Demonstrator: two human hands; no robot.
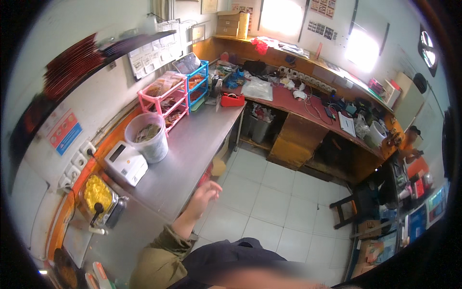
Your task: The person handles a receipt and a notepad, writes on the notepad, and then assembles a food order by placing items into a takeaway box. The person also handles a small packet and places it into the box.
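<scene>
My left hand [206, 192], in a rolled olive sleeve, hangs beside the front edge of the steel counter [185, 147]. Its fingers are loosely bent and apart, and nothing shows in them. A bare, blurred forearm [284, 278], seemingly my right, crosses low in front of my dark clothing; its fingers cannot be made out. Nearest on the counter are a white box-shaped device [126, 164] and a translucent bucket [155, 149] with small packets inside. Farther left, a metal container [115, 204] holds yellow pieces and a black-ended utensil.
Pink [166, 108] and blue [197, 84] tiered racks stand behind the bucket, near a red object [232, 100]. Across the tiled floor [255, 192] runs a cluttered red-topped desk [308, 108] with a grey bin [260, 126] under it. A dark stool [356, 207] and another person [411, 144] are at right.
</scene>
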